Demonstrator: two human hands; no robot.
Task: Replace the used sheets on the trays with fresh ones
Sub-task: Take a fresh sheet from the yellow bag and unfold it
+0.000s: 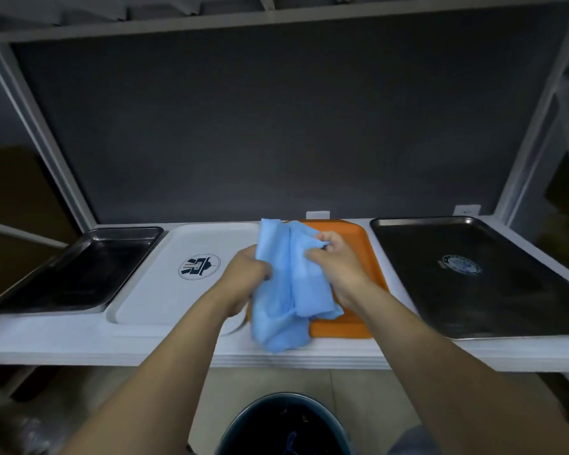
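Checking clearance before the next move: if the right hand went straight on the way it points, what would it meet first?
The blue sheet, which the right hand is pinching. It points forward and left, so past the sheet probably the far corner of the white tray, though depth is unclear.

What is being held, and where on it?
The blue sheet, crumpled above the orange tray. The left grip holds its left side; the right grip pinches its upper right part.

L hand (243, 274) & R hand (339, 267) grip crumpled blue sheet (289, 290) at frame ctr, over orange tray (349, 323). White tray (158, 297) just left; bin (286, 397) bottom ctr.
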